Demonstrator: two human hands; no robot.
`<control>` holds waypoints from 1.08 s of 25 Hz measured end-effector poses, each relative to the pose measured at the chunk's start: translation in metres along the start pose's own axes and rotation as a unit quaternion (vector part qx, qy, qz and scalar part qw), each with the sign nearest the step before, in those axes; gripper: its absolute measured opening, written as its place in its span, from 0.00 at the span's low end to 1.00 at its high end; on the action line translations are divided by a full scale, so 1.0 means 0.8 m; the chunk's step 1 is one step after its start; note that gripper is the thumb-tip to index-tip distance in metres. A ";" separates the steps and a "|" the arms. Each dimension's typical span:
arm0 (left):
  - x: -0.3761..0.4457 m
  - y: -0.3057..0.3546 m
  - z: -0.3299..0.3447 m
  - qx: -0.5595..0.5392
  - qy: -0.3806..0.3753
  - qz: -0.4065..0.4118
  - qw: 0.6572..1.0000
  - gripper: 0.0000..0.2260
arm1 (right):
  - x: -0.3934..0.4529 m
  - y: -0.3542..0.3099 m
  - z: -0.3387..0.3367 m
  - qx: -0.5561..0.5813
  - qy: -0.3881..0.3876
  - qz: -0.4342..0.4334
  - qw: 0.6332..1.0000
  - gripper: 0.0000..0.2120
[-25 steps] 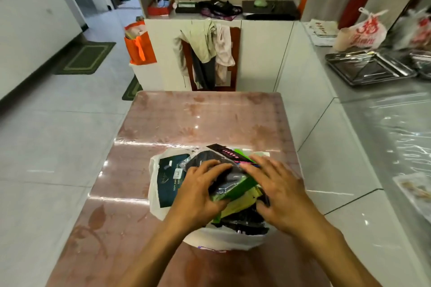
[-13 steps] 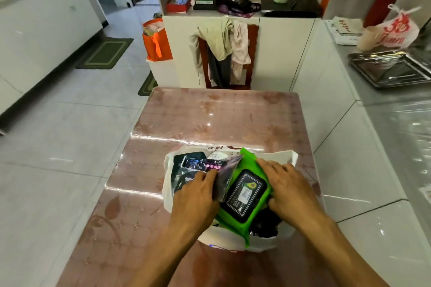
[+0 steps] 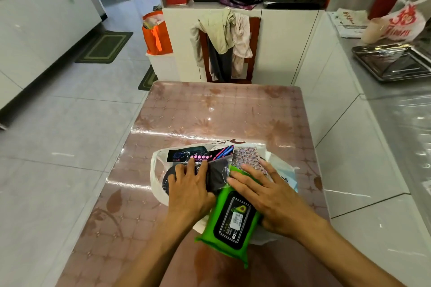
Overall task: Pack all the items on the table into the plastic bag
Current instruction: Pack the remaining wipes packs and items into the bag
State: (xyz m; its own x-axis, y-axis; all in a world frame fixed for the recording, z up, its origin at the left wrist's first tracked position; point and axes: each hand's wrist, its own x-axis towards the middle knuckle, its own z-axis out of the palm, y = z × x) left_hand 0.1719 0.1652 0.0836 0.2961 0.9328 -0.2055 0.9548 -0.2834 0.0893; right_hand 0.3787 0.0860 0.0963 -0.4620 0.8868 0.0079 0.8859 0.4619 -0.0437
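Pressing flat-fingered, left hand (image 3: 190, 190) on dark packets and right hand (image 3: 268, 196) on green wipes pack (image 3: 229, 219) protruding from plastic bag (image 3: 156, 178): sliding it deeper should seat it.

On the glossy pink floral-patterned bench (image 3: 224, 112) lies a thin white plastic bag (image 3: 156, 184); over its near edge, a smooth shiny green plastic wipes pack (image 3: 229, 223); at its far end, a glittery textured pouch (image 3: 245, 157).

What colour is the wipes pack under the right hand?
Bright green with a black label panel: wipes pack, head view.
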 end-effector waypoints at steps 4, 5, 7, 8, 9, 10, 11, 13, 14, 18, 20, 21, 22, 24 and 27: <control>0.002 -0.007 -0.007 -0.024 -0.013 0.014 1.000 0.38 | 0.009 0.001 0.005 0.003 0.092 -0.023 0.996 0.21; 0.003 -0.011 -0.009 -0.034 -0.017 0.019 0.999 0.38 | 0.010 0.001 0.005 0.012 0.107 -0.016 0.994 0.15; 0.004 -0.019 -0.012 -0.057 -0.023 0.027 0.998 0.39 | 0.010 0.004 0.002 0.050 0.121 0.014 0.991 0.07; 0.004 -0.021 -0.013 -0.068 -0.022 0.027 0.997 0.39 | 0.009 0.006 -0.001 0.074 0.126 0.037 0.989 0.07; 0.004 -0.023 -0.013 -0.079 -0.018 0.023 0.996 0.38 | 0.008 0.009 -0.006 0.102 0.133 0.071 0.983 0.08; 0.004 -0.023 -0.013 -0.094 -0.011 0.019 0.995 0.37 | 0.008 0.015 -0.012 0.135 0.141 0.115 0.974 0.07; 0.004 -0.022 -0.016 -0.109 -0.006 0.015 0.994 0.37 | 0.009 0.024 -0.018 0.166 0.147 0.163 0.961 0.06; 0.004 -0.020 -0.023 -0.128 -0.008 0.017 0.992 0.35 | 0.012 0.045 -0.024 0.207 0.133 0.236 0.940 0.07; 0.002 -0.019 -0.027 -0.134 -0.005 0.022 0.991 0.34 | 0.013 0.053 -0.025 0.225 0.115 0.256 0.933 0.07; -0.035 -0.024 -0.028 -0.242 0.143 0.061 0.958 0.28 | 0.011 0.053 -0.017 0.274 0.122 0.282 0.911 0.09; -0.072 -0.019 -0.012 -0.258 0.221 0.121 0.933 0.21 | 0.011 0.053 -0.012 0.296 0.160 0.309 0.889 0.10; -0.091 -0.014 -0.001 -0.232 0.218 0.157 0.935 0.18 | 0.011 0.054 -0.011 0.310 0.183 0.323 0.875 0.11; -0.106 -0.009 0.011 -0.184 0.190 0.194 0.945 0.18 | 0.011 0.055 -0.010 0.319 0.206 0.331 0.864 0.11; -0.123 0.000 0.031 -0.080 0.092 0.243 0.962 0.21 | 0.008 0.054 -0.010 0.325 0.241 0.326 0.854 0.11; -0.124 0.012 0.036 -0.002 0.014 0.228 0.974 0.21 | -0.008 0.041 -0.013 0.335 0.282 0.287 0.852 0.10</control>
State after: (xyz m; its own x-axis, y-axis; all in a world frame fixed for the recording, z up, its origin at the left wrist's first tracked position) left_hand 0.1522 0.0636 0.0767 0.6875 0.7167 -0.1165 0.7249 -0.6682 0.1676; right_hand 0.4109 0.0959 0.1056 0.2998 0.9169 0.2634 0.6488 0.0065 -0.7610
